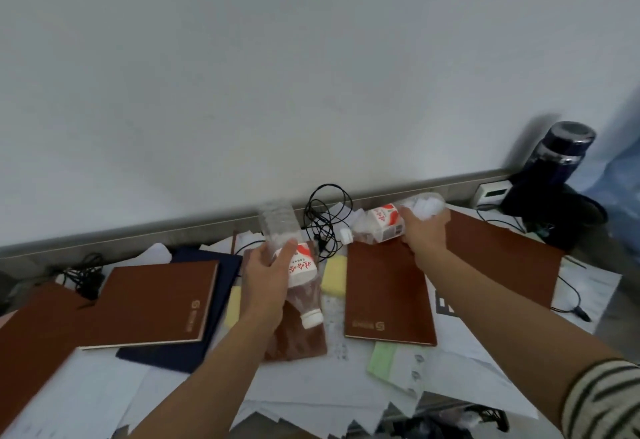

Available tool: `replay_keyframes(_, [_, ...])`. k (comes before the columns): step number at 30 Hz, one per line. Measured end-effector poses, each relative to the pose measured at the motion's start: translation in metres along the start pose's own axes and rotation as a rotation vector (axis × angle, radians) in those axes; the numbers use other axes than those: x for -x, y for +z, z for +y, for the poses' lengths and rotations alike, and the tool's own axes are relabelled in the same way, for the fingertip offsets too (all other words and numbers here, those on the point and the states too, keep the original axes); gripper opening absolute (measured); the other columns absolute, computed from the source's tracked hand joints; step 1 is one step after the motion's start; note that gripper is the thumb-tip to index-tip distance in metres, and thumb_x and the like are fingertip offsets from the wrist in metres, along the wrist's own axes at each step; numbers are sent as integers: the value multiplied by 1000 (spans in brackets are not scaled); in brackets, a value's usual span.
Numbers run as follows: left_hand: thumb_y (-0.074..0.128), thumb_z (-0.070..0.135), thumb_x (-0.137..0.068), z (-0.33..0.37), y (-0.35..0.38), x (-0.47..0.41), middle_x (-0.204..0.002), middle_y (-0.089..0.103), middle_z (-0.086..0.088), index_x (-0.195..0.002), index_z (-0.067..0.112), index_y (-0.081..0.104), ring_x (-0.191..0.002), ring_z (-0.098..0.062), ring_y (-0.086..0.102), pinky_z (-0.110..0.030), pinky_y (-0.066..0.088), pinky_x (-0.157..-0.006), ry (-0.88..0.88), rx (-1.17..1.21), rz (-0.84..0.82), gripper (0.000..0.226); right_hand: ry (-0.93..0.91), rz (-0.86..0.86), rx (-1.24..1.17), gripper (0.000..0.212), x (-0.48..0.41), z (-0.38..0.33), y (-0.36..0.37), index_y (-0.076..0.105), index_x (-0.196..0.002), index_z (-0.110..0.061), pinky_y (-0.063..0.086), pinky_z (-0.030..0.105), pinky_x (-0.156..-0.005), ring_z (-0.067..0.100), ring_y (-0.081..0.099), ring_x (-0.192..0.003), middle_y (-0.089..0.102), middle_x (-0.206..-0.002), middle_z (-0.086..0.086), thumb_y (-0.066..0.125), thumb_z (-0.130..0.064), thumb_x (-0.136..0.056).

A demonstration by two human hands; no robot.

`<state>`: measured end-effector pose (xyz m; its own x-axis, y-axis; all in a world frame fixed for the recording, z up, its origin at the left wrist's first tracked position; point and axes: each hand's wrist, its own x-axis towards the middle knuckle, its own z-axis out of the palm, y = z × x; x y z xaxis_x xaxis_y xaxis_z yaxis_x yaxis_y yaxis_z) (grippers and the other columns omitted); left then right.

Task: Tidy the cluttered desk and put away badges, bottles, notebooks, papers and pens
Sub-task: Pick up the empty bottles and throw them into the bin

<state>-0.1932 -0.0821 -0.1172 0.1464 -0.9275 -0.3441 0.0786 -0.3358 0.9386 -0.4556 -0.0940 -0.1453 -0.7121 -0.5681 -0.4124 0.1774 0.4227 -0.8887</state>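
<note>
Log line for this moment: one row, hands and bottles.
step: bottles in hand | left hand: grips left bottle, cap toward camera | right hand: grips right bottle, cap leftward | pending: brown notebooks, papers

Left bottle [300,267] is showing a white label with red brush characters, too blurred to read. Right bottle [385,223] is showing the same. Left notebook [156,303] and right notebook [388,293] are each bearing a stamped S-like logo beside illegible lettering.
</note>
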Motion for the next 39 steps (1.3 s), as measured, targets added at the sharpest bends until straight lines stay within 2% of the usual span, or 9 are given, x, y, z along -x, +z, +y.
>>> replay_keyframes(5, [72,29,-85,-5,4,17,-97,70,-3,-115,20,57,-82,-21,72,-35,58,-65,-28,-57,-31,35,93,14,-153,122,-5,-7,21,-4,-151,-39,51,50,-97,34,56,-116,46,-142,15,84,-47,-67])
replay_keyframes(11, [72,33,-83,3,-4,12,-98,72,-5,-118,15,59,-81,-20,73,-33,58,-62,-15,-137,-82,41,230,37,-444,119,-8,-22,21,8,-151,-38,54,45,-93,28,60,-108,53,-128,8,89,-36,-64])
replay_keyframes(14, [74,36,-81,10,-2,8,-102,72,-8,-124,15,57,-86,-25,72,-41,60,-73,-40,-108,-154,51,276,12,-436,110,-1,-28,6,22,-149,-23,56,39,-87,26,62,-102,57,-124,9,88,-36,-62])
replay_keyframes(18, [81,38,-72,19,8,5,-103,72,-15,-121,14,58,-89,-34,71,-53,57,-81,-101,-36,-276,60,193,-60,-427,77,14,-30,-22,46,-133,-16,56,31,-57,26,68,-90,66,-113,13,82,-28,-66])
replay_keyframes(21, [75,39,-80,24,24,3,-101,71,-18,-116,12,60,-85,-34,70,-49,58,-77,-107,-79,-430,48,133,-95,-454,59,32,-23,-53,57,-120,-13,60,49,-69,32,72,-88,71,-106,16,77,-27,-66])
replay_keyframes(25, [73,38,-81,16,60,12,-99,70,-18,-119,10,60,-80,-31,68,-45,55,-72,-153,-134,-648,49,106,11,-433,39,71,7,-105,63,-113,-17,55,56,-86,31,71,-93,73,-101,13,69,-34,-79])
replay_keyframes(31, [71,35,-85,-18,119,95,-81,71,-10,-101,12,64,-64,-23,67,-36,56,-59,-260,-303,-958,28,109,275,-459,28,153,70,-201,64,-106,-16,59,46,-81,28,71,-84,73,-93,12,69,-31,-83])
replay_keyframes(34, [71,41,-83,-40,147,145,-97,69,-16,-111,11,65,-77,-27,67,-39,55,-63,-245,-394,-1118,42,67,372,-530,32,201,101,-253,62,-111,-19,58,40,-68,24,69,-69,71,-85,8,73,-28,-82])
replay_keyframes(39, [74,39,-79,-88,167,264,-102,70,-22,-105,7,68,-83,-34,67,-53,53,-86,-251,-527,-1357,42,110,567,-628,66,301,174,-345,60,-123,-16,56,39,-65,28,69,-75,71,-105,17,79,-38,-64])
